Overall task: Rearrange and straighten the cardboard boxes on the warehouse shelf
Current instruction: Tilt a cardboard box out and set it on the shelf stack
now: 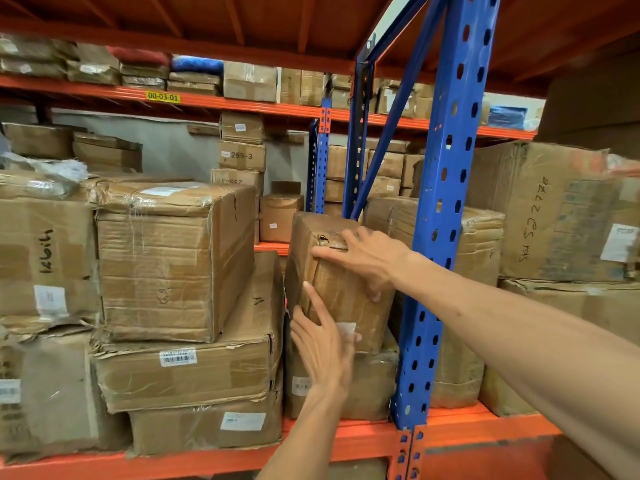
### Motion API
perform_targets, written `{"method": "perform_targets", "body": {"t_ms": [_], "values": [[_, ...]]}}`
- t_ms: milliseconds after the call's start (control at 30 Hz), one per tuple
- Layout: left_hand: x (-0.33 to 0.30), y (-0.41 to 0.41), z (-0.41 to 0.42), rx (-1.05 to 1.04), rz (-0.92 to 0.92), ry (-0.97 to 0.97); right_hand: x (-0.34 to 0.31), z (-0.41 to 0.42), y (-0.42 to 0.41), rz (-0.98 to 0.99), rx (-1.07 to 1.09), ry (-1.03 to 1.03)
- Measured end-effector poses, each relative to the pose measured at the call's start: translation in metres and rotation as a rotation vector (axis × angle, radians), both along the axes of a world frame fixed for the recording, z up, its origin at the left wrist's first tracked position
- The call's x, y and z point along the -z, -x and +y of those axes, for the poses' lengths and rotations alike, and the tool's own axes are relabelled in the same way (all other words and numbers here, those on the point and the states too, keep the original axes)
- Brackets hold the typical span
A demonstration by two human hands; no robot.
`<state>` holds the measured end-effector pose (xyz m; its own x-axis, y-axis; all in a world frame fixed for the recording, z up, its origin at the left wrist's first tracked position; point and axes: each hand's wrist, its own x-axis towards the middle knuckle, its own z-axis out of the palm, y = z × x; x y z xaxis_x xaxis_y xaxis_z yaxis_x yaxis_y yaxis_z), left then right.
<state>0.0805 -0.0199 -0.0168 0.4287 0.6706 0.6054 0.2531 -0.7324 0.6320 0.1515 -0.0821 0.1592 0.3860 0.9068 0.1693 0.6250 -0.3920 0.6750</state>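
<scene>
1. A small taped cardboard box stands tilted on top of a lower box, just left of the blue upright post of the shelf.
2. The right hand lies over its top front edge, fingers spread and fairly straight, thumb down on the front face.
3. The left hand presses flat against the lower front, fingers straight and pointing up, beside a small white label too blurred to read.
4. To the left, a large box sits on a flatter box that bears a barcode sticker; a third box lies under both on the orange shelf beam.
5. Further left, a box carries handwriting reading roughly "16614".
6. Behind, a stacked box reads "255-3".
7. The upper beam has a yellow tag reading "00-03-01".
8. Right of the post, a big box carries handwriting that looks like "SKU 52 27".
</scene>
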Motion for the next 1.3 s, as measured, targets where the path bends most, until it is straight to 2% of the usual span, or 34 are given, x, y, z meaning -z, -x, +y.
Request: {"method": "perform_targets", "body": {"t_ms": [267,467,567,700,800,867,933,1000,1033,1100,1300], "values": [[-0.007,0.022,-0.01,0.034,-0.004,-0.034,0.008,-0.018,0.023,-0.051,-0.016,-0.059],[-0.027,0.058,-0.015,0.111,0.062,-0.18,0.003,-0.057,0.045,0.033,0.037,-0.212],[-0.043,0.08,0.005,0.133,0.109,-0.33,0.011,-0.067,0.061,0.098,0.057,-0.355],[-0.069,0.099,0.04,0.159,0.147,-0.658,0.052,-0.07,0.08,0.372,0.119,-0.727],[-0.079,0.095,0.054,0.272,0.329,-0.877,0.104,-0.071,0.085,0.567,0.23,-0.974],[-0.078,0.086,0.058,0.364,0.436,-0.9,0.13,-0.072,0.086,0.613,0.343,-1.048],[-0.078,0.075,0.062,0.405,0.506,-0.877,0.141,-0.072,0.08,0.434,0.386,-0.992],[-0.079,0.067,0.066,0.405,0.539,-0.917,0.14,-0.069,0.071,0.176,0.327,-0.834],[-0.08,0.065,0.068,0.402,0.553,-0.934,0.137,-0.066,0.069,0.107,0.306,-0.738],[-0.081,0.059,0.073,0.397,0.568,-0.92,0.137,-0.057,0.059,0.071,0.286,-0.625],[-0.085,0.023,0.082,0.399,0.623,-0.832,0.137,-0.037,0.015,0.118,0.321,-0.566]]}}
